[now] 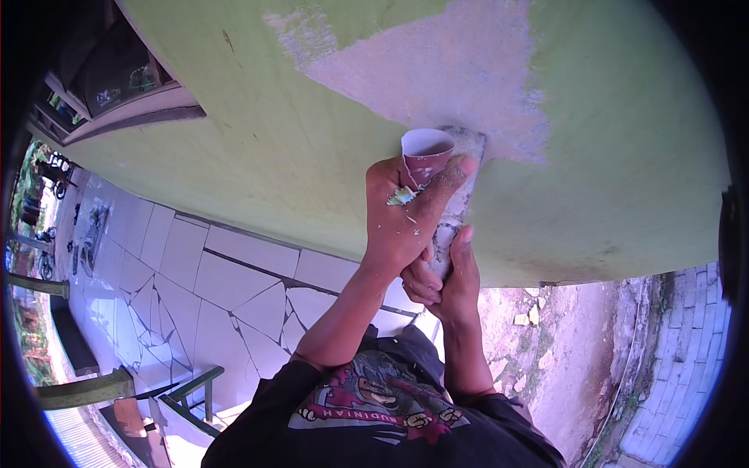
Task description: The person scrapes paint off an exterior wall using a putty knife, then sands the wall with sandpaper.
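Your left hand [406,222] is clenched around a rolled sheet of sandpaper [426,152], index finger stretched up along it. Your right hand [452,273] grips the lower end of a scraper [462,183] just below and behind, the two hands touching. The scraper's blade lies flat on the green wall [257,132], at the bottom edge of the bare pinkish patch [445,70].

The risks, as I judge them: the blade is pinned between both hands, so if it skips off a ridge of paint, your left fingertip, which sits right beside the blade's top, takes the hit. The sandpaper roll is loose at its open end; squeeze harder and it may crumple, ease off and it may slide out. Paint flakes already cling to your left hand [401,196], and more dust falling toward your face is likely.

Room to move: from the hands, the stripped patch runs toward 12 and 11 o'clock, with unbroken green paint at 3 and at 9. At 10 o'clock, well apart, a window frame [133,105] sets the wall's limit. At 5 o'clock the painted face ends in a rough lower edge above broken ground and rubble [530,316]. At 8 o'clock lies cracked tiled floor [211,281], with a green bench [187,394] farther down near your body.
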Motion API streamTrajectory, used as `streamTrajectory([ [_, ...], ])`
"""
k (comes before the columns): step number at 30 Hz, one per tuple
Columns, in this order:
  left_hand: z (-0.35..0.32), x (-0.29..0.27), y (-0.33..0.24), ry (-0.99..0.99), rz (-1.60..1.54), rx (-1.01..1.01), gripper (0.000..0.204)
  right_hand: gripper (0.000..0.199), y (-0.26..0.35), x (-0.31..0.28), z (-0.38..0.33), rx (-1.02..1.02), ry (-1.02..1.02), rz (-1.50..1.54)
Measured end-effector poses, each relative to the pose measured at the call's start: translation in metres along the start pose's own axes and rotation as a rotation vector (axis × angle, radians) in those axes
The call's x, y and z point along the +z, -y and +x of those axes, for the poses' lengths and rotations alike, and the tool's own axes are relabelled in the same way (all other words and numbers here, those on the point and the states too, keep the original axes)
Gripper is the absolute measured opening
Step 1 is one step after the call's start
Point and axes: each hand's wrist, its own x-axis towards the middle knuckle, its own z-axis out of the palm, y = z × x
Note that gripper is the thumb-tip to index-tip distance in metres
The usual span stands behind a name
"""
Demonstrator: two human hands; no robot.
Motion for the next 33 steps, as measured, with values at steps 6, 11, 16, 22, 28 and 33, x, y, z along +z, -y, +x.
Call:
streamTrajectory([
  [6, 0.013, -0.004, 0.068, -0.176, -0.011, 0.653, 0.034, 0.054, -0.025, -0.016, -0.013, 0.084, -0.129, -0.063],
  [11, -0.004, 0.004, 0.004, -0.125, -0.066, 0.123, 0.034, 0.055, 0.01, 0.006, 0.001, 0.019, -0.014, -0.145],
  [16, 0.002, -0.009, 0.053, -0.059, -0.036, 0.331, 0.034, 0.056, -0.019, -0.014, -0.014, 0.12, -0.12, -0.086],
  [22, -0.002, 0.0, 0.029, -0.138, 0.006, 0.147, 0.031, 0.055, -0.001, -0.007, -0.006, 0.059, -0.05, -0.142],
  [28, 0.002, -0.009, 0.073, -0.146, -0.02, 0.298, 0.031, 0.056, -0.025, -0.027, -0.016, 0.133, -0.176, -0.222],
  [33, -0.008, -0.002, 0.044, -0.209, -0.03, -0.02, 0.026, 0.053, -0.015, -0.01, -0.011, 0.046, -0.163, -0.244],
])
